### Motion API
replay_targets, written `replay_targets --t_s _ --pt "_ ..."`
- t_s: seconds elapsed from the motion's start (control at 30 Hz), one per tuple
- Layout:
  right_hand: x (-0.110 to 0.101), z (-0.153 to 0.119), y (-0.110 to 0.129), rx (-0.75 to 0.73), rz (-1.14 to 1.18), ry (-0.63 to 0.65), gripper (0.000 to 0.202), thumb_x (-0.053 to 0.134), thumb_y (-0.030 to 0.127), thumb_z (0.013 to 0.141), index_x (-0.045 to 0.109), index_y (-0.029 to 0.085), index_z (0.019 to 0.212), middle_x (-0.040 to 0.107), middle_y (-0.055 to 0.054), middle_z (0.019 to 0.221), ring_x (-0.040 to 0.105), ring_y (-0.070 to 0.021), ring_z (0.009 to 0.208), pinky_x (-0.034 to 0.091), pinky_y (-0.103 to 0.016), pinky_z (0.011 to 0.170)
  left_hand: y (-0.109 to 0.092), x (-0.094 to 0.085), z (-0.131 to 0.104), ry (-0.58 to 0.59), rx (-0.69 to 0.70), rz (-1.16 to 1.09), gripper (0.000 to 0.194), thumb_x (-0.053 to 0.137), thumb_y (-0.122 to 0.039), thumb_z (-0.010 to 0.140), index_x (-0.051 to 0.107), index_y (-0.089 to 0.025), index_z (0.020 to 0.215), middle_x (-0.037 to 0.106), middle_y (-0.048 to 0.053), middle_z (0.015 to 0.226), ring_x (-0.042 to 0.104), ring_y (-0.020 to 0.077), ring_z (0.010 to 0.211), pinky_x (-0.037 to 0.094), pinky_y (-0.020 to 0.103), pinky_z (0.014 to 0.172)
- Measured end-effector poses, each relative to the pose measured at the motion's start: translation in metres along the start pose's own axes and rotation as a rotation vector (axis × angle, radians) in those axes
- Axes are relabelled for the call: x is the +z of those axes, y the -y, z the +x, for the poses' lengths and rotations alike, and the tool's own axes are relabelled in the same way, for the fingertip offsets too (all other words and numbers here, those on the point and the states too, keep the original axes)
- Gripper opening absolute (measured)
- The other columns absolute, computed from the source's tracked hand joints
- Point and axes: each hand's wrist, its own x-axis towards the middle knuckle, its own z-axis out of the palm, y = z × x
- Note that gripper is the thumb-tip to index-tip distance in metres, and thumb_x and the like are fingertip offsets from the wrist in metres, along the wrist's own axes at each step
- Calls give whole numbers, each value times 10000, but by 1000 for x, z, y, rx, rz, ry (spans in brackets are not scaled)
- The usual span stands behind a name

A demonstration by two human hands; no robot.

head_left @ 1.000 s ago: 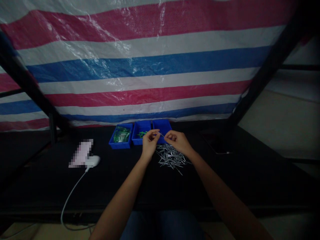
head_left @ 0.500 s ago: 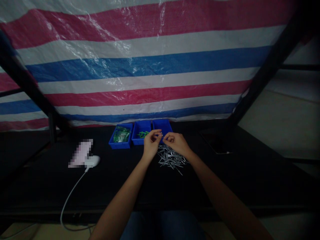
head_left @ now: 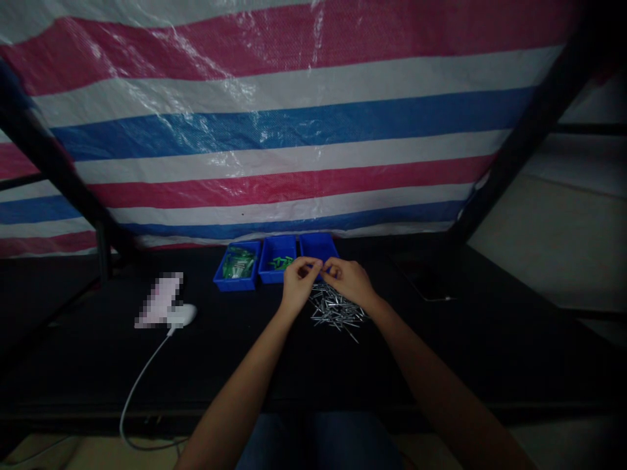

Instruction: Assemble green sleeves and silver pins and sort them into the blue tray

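Note:
My left hand [head_left: 300, 281] and my right hand [head_left: 344, 277] meet at the fingertips, both in a pinch. Whatever lies between the fingers is too small to make out. Just below them is a pile of thin silvery metal pieces [head_left: 337, 310] on the black table. Behind my hands stands a blue bin [head_left: 317, 243], partly covered by them. To its left, the middle blue bin [head_left: 279, 246] holds several green pieces [head_left: 280, 263]. Green and clear packets [head_left: 238, 262] fill the left blue bin [head_left: 235, 285].
A pink blurred item [head_left: 161, 297] and a white rounded device [head_left: 185, 316] with a white cable [head_left: 134, 385] lie at the left. On the right is a dark flat object [head_left: 426, 281]. Striped sheeting [head_left: 294, 150] hangs behind the table [head_left: 196, 372].
My fingertips have come together; the small gap between my hands has closed. The pile and the bins look the same.

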Motion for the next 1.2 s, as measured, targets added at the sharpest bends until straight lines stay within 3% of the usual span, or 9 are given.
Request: replay_targets --t_s 0.23,0.43,0.63,0.87,1.2 --pt "-3 -2 0 -35 -157 -44 97 529 309 789 613 271 821 651 37 692 571 -128 575 276 -222 505 -3 4 -1 92 -61 -106 215 643 -341 717 659 -134 770 648 19 653 574 118 602 424 229 604" --pt "-6 -2 -2 -59 -148 -77 114 538 295 788 621 272 862 664 19 732 571 -144 598 290 -231 515 -6 5 -2 125 -102 -198 169 635 -274 711 659 -131 798 677 35 699 621 137 667 449 243 653" --pt "-4 3 -7 24 145 -182 213 518 357 799 639 232 921 644 0 698 514 -113 506 339 -221 495 -7 7 -4 139 -118 -255 135 652 -173 657 586 -139 769 652 3 637 612 117 632 438 231 657" --pt "-6 8 -3 45 622 -181 335 518 469 776 634 157 806 618 -25 670 501 -104 476 357 -222 429 3 10 -5 167 -106 -207 238 697 -241 655 526 -149 793 631 -1 655 560 89 574 398 204 586" --pt "-12 8 5 104 737 -180 322 627 473 667 621 164 757 577 -6 571 495 -104 461 352 -212 398 7 8 -4 160 -41 -83 193 694 -270 664 613 -136 777 610 20 719 509 78 577 378 198 546"
